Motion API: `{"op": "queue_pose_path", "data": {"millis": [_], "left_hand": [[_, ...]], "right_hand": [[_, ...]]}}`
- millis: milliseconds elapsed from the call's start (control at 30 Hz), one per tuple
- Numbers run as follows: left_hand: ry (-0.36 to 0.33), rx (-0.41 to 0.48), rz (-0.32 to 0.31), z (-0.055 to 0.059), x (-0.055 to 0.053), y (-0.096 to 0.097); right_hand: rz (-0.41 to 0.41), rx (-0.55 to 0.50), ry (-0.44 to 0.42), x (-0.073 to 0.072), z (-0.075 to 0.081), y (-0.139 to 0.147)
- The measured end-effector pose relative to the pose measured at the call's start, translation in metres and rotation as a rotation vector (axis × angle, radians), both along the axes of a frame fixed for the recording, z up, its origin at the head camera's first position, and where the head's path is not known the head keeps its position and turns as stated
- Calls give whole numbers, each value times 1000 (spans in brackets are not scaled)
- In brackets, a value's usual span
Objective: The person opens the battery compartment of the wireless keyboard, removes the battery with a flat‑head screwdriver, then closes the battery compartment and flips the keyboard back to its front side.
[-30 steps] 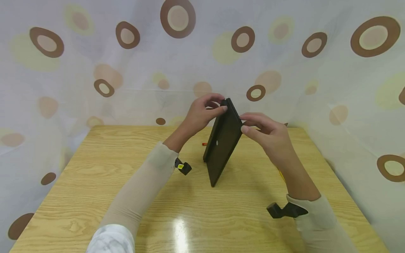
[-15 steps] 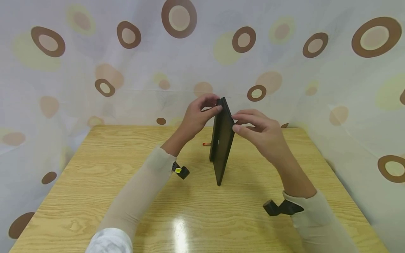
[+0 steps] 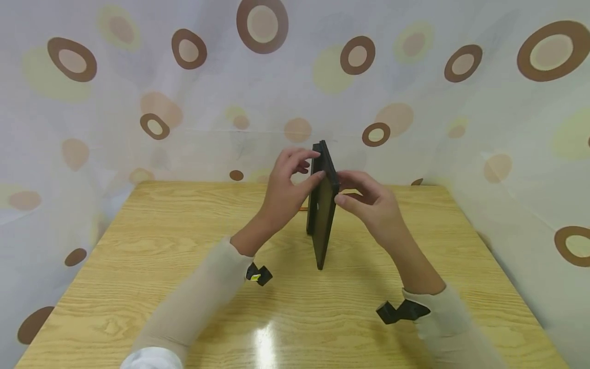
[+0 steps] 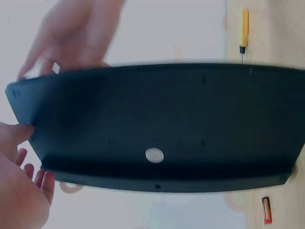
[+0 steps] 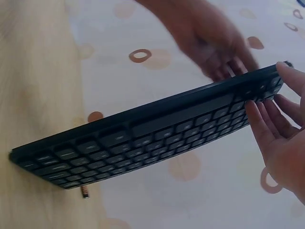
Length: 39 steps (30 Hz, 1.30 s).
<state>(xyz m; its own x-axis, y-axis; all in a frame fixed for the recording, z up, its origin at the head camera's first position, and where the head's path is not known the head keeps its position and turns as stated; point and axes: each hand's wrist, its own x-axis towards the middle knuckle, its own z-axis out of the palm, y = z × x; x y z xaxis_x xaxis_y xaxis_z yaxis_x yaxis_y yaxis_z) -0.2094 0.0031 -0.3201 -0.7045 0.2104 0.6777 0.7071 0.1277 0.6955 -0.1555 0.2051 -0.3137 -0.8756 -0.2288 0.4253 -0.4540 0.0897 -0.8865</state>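
Observation:
A black computer keyboard (image 3: 324,215) stands on its short end on the wooden table, held upright. Its plain underside, with a pale oval sticker (image 4: 154,155) and a raised ridge along one long side, shows in the left wrist view. The keys (image 5: 176,143) face the right wrist camera. My right hand (image 3: 369,202) pinches the long edge near the top, thumb on the rim and fingers against the key side. At the upper end my left hand (image 3: 288,187) touches the keyboard with thumb and index finger, the fingers spread rather than closed round it.
Behind the keyboard a small red and black battery (image 4: 267,210) lies on the table (image 3: 161,256). A screwdriver with a yellow handle (image 4: 244,28) lies on the other side. Patterned cloth (image 3: 295,92) hangs round the back and sides.
The keyboard has swung more upright and turned edge-on to the head camera. My right hand has moved left with it. My left hand has loosened its pinch and slid its thumb lower.

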Motion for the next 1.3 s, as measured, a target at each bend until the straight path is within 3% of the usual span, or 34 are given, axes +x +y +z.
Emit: {"op": "queue_pose_path", "data": {"millis": [200,333,533,700,967,1300], "left_hand": [[-9,59,-150,-2,20,-8],[-13,80,-199,-3,28,-17],[-33,114,-183,-6,38,-36],[-55,137,-142,-11,42,-54],[-81,175,-141,-19,46,-73],[-126,166,-102,-29,51,-91]], "right_hand": [[132,41,-177,-10,-24,3],[209,113,-238,-21,-47,4],[310,199,-287,-40,-89,-1],[340,299,-329,-48,-113,-5],[390,419,-346,-57,-125,-9],[357,499,-407,-59,-124,-13]]}}
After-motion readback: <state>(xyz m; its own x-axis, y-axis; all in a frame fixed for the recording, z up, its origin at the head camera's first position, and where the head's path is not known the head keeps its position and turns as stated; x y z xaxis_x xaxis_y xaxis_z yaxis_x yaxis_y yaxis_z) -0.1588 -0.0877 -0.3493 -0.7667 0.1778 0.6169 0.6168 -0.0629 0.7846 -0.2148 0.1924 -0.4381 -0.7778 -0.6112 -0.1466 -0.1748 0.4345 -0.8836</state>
